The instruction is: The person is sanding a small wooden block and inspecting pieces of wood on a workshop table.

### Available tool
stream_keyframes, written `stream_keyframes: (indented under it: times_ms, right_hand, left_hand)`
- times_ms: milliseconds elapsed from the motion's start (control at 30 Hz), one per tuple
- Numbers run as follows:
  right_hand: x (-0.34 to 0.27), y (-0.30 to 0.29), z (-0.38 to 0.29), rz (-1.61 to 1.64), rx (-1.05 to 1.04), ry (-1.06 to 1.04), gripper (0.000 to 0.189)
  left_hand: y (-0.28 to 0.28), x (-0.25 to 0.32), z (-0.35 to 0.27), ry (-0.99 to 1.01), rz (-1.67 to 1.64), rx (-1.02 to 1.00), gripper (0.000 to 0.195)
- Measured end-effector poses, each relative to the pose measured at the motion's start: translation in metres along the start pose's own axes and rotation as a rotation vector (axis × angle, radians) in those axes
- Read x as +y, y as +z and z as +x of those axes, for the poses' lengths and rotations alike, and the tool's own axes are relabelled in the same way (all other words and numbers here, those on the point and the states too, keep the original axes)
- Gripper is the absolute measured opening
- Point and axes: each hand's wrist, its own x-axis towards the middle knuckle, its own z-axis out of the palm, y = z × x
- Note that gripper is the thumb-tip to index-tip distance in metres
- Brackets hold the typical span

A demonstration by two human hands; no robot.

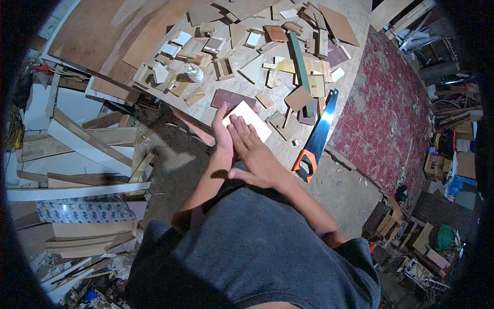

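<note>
My left hand (222,133) holds a small pale rectangular board (259,123) along its left edge, above the near edge of the worktable. Flat across the board's face rests my right hand (250,150), fingers extended and thumb out to the side, not gripping. The board looks bright under the light, and its lower part is hidden by my hands. Just beyond it on the tabletop lies a dark reddish-brown wood piece (232,98). To the right, a handsaw (320,131) with an orange and black handle lies by the table's edge.
The worktable (247,83) bears many wood offcuts, a long green strip (299,67), small open wooden boxes (224,68) and a white plastic-like bottle (194,72). Large plywood sheets (104,31) lie at the upper left. Scrap boards (88,143) crowd the left floor.
</note>
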Motion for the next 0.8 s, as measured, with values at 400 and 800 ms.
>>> stream_keyframes:
  times_ms: [400, 800]
  right_hand:
    - [0.024, -0.002, -0.017, 0.1, 0.385, 0.29, 0.078]
    - [0.032, -0.012, -0.031, 1.051, 0.331, 0.643, 0.032]
  left_hand:
    - [-0.003, 0.01, -0.012, -0.057, -0.087, -0.202, 0.072]
    - [-0.026, 0.026, -0.01, 0.324, 0.688, -0.287, 0.03]
